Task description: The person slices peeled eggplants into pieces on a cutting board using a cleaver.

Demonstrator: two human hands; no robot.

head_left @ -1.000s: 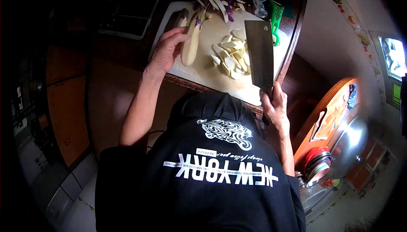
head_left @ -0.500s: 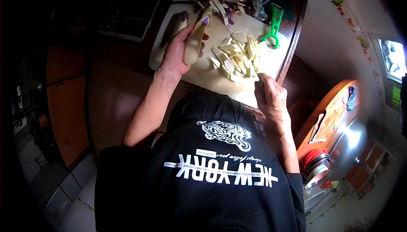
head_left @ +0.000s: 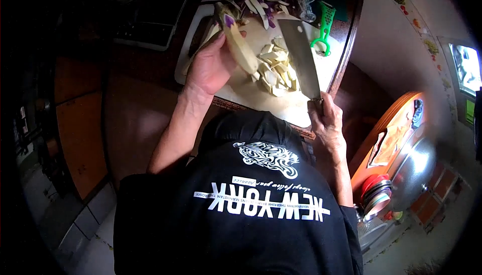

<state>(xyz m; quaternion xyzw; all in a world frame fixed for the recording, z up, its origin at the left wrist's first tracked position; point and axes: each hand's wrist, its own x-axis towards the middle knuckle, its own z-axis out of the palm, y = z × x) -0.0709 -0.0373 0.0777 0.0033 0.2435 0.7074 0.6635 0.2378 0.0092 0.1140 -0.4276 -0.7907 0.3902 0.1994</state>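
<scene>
One peeled eggplant [head_left: 241,46], above the cutting board [head_left: 286,106] on the desk [head_left: 357,0]. Long axis slants: stem end with purple patch far and left, blunt end near and right, toward cut pieces [head_left: 276,78]. Left grip [head_left: 215,64] wraps it, thumb and fingers on opposite sides. Right grip [head_left: 325,119] closed round the cleaver [head_left: 302,56] handle; blade points away, leaning left. Green peeler [head_left: 325,23] right of blade.

At twelve o'clock, one peeled eggplant [head_left: 240,49] being held, a second eggplant [head_left: 210,33] being mostly hidden, one cutting board [head_left: 288,109] being lit, slices [head_left: 275,71] being piled too closely to count, at one o'clock, one cleaver [head_left: 304,56] being gripped, one green peeler [head_left: 326,21] being seen
</scene>
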